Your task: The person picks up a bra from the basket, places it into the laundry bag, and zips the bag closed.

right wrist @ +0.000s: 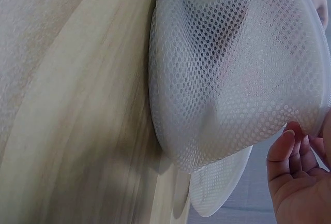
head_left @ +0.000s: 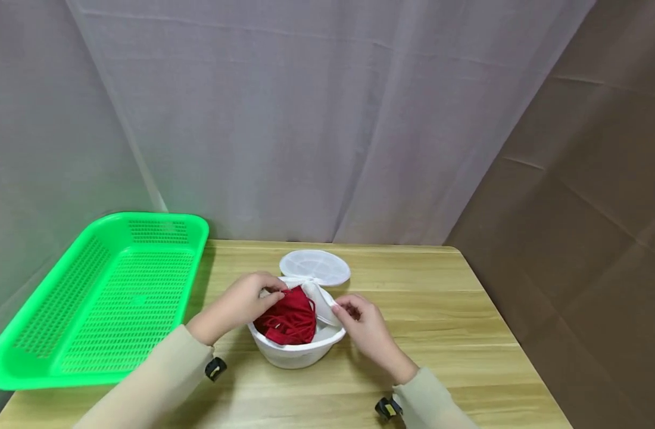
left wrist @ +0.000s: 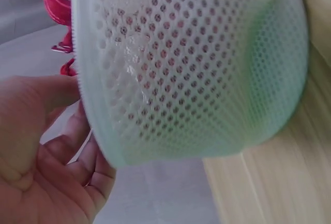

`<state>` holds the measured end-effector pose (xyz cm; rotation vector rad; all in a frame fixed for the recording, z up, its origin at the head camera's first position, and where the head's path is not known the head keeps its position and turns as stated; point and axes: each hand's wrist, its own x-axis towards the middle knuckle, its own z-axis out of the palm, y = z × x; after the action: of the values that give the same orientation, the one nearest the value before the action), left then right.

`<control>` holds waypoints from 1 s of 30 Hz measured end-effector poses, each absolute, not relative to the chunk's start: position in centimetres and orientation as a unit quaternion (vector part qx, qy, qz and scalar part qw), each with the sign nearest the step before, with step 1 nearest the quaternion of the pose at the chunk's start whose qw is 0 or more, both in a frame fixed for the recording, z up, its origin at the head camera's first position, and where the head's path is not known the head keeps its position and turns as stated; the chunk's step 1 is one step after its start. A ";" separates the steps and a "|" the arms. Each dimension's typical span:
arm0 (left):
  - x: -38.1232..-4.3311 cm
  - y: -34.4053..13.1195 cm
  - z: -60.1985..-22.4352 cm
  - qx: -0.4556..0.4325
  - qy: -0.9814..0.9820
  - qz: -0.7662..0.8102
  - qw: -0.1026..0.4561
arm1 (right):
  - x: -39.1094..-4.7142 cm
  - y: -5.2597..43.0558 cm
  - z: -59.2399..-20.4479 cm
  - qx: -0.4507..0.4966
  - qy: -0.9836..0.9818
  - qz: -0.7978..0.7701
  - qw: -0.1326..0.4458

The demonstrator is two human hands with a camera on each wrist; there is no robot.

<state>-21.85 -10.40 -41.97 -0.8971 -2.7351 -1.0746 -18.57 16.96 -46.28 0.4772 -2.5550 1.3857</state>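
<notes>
A white mesh laundry bag (head_left: 298, 356) stands on the table with its zip-edged top open. Its round lid (head_left: 315, 267) is folded back behind it. Inside lies a bunched red garment (head_left: 290, 319) with thin straps; a strap and metal ring show in the left wrist view. My left hand (head_left: 250, 298) reaches over the left rim, thumb and fingertips pinching the garment's upper edge; the fingertips are partly hidden behind the rim in the left wrist view. My right hand (head_left: 364, 326) pinches the bag's right rim between thumb and fingers, as the right wrist view (right wrist: 297, 182) also shows.
A large green plastic basket (head_left: 196, 280) with slotted walls stands left of the bag. The wooden table (head_left: 440, 357) runs back to a grey curtain (head_left: 284, 131). A brown cloth (head_left: 590, 238) hangs along the right side.
</notes>
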 end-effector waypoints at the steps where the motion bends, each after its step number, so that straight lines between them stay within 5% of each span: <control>1: -21.6 -10.5 -42.0 -0.302 -0.892 -0.333 0.040 | -18.6 17.0 -46.3 0.161 -0.864 0.467 0.098; 12: -20.1 -10.6 -42.7 -0.368 -0.895 -0.238 0.077 | -18.5 17.0 -46.1 0.169 -0.864 0.464 0.095; 20: -19.7 -11.3 -41.2 -0.309 -0.879 -0.362 0.005 | -18.4 16.9 -45.8 0.164 -0.862 0.470 0.091; 30: -18.8 -12.4 -41.2 -0.361 -0.855 -0.364 -0.071 | -18.5 16.7 -46.1 0.172 -0.855 0.477 0.107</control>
<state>-18.84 -12.41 -41.22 -1.1887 -2.8165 -1.1994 -18.52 16.75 -46.13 0.5050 -2.5187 1.4040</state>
